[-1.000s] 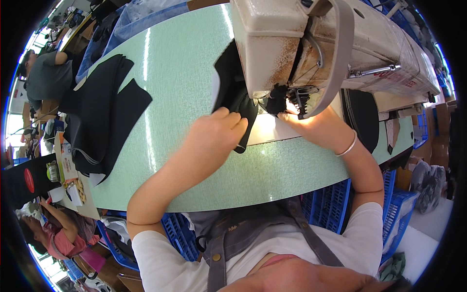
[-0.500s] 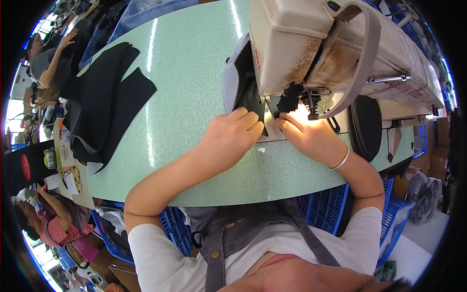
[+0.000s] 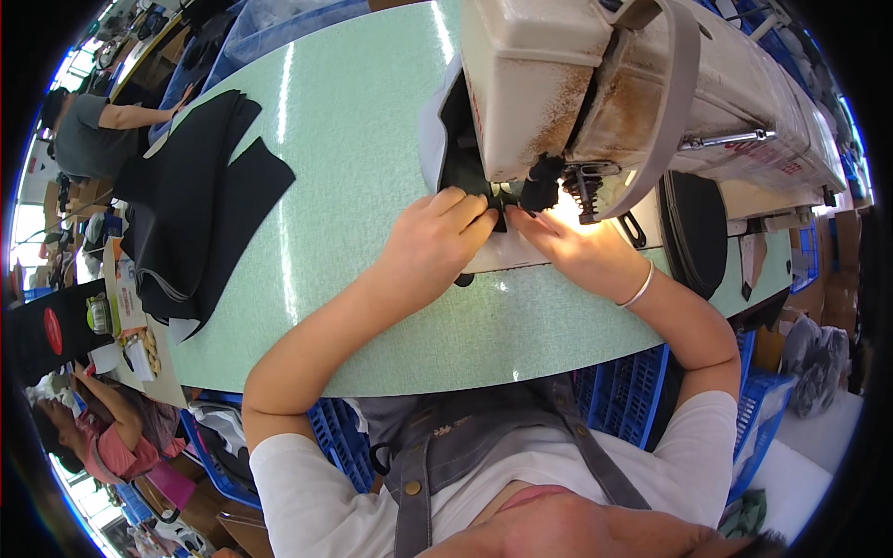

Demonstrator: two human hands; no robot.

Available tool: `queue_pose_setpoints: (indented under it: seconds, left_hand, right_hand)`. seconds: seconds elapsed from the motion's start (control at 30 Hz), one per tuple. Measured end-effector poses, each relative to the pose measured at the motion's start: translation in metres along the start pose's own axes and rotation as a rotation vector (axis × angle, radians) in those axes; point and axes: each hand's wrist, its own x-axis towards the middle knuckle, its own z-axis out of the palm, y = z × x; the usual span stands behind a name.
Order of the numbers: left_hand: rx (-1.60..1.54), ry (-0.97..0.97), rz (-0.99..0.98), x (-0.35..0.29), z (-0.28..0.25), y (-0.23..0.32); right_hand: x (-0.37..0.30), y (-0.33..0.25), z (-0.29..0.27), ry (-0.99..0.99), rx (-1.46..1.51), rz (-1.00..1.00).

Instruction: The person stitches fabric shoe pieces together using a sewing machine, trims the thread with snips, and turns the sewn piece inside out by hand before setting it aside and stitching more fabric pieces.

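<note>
With its grip pinching the black fabric point(image 3: 460, 153) at the sewing machine point(image 3: 530, 102), upper centre, the left hand point(image 3: 437, 237) now sits closer to the right hand point(image 3: 595, 260), whose grip I cannot tell, seemingly steadying the piece better.

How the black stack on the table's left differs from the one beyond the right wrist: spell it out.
The left stack has pointed corners; the right stack is rounded. The left stack fans out unevenly; the right stack is neatly aligned. Both are black and layered.
</note>
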Motion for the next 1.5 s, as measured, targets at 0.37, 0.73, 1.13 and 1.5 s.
queue_pose_setpoints:
  seconds: [0.37, 0.73, 1.13, 1.5]
  left_hand:
    - [-0.048, -0.066, 0.014, -0.001, 0.002, -0.003]
    - [-0.026, 0.033, -0.003, 0.001, 0.006, -0.014]
    - [-0.072, 0.004, -0.086, 0.002, 0.010, -0.021]
    - [-1.445, -0.159, -0.154, 0.022, -0.083, 0.029]
  right_hand:
    - [-0.008, 0.004, 0.004, 0.051, 0.032, -0.013]
    - [-0.004, 0.012, 0.015, 0.097, 0.018, 0.046]
    - [-0.012, 0.024, 0.023, -0.249, 0.118, 0.223]
    - [-0.008, 0.027, 0.033, 0.070, 0.166, 0.100]
